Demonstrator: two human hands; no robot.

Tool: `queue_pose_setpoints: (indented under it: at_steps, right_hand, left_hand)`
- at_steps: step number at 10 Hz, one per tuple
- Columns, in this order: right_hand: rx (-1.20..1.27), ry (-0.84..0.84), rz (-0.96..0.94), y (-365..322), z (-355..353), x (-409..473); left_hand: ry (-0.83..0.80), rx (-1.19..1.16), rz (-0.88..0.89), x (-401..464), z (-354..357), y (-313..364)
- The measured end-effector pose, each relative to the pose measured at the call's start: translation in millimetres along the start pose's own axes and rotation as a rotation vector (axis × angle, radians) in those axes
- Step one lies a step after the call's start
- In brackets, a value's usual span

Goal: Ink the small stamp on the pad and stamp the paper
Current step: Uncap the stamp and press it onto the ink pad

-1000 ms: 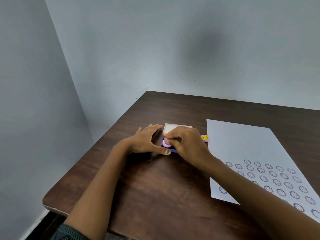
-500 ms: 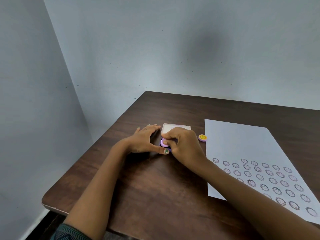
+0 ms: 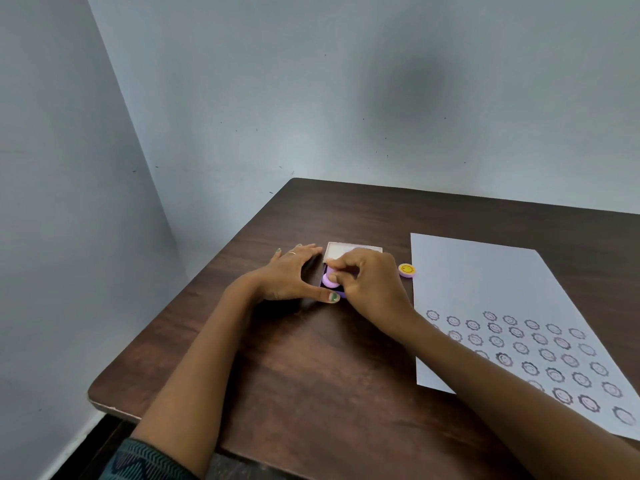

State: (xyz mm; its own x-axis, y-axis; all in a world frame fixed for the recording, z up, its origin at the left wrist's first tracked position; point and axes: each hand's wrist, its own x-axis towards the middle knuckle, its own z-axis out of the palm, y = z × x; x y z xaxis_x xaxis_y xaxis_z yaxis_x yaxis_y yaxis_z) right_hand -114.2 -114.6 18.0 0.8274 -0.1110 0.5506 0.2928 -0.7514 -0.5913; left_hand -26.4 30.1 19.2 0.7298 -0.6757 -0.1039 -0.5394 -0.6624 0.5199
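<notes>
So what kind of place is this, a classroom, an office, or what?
Hard to say; probably a plain room corner set up as a small craft or work desk. A dark wooden table sits against bare pale walls, with only an ink pad and a stamped sheet of paper on it.

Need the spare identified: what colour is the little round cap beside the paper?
Yellow top, pink rim, head view.

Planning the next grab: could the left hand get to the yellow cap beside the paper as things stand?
Probably not directly. The left hand braces the ink pad, and the right hand, pressing the stamp, sits between it and the yellow cap.
</notes>
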Motion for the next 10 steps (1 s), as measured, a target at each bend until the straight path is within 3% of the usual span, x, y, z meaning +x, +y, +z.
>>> queue_pose_setpoints:
  at_steps: [3, 4, 6, 8, 9, 10]
  right_hand:
    - [0.005, 0.006, 0.046, -0.9, 2.4, 0.9]
    - [-0.052, -0.047, -0.034, -3.5, 2.0, -4.2]
    - [0.008, 0.076, 0.075, -3.0, 6.2, -4.0]
    - [-0.067, -0.003, -0.067, -2.3, 3.9, -8.6]
    - [-0.005, 0.078, 0.035, -2.6, 6.3, -6.3]
    - [-0.027, 0.048, 0.016, -2.2, 6.6, -6.4]
  left_hand:
    - [-0.002, 0.007, -0.002, -0.4, 0.0, 1.3]
    - [-0.004, -0.001, 0.004, -1.0, -0.1, 0.3]
    - [-0.006, 0.008, -0.003, 0.5, 0.2, 0.2]
    - [-0.005, 0.005, 0.007, 0.2, 0.4, -1.4]
    - [-0.006, 0.014, 0.006, 0.5, 0.1, -0.9]
    - [-0.013, 0.012, 0.002, -0.1, -0.1, -0.5]
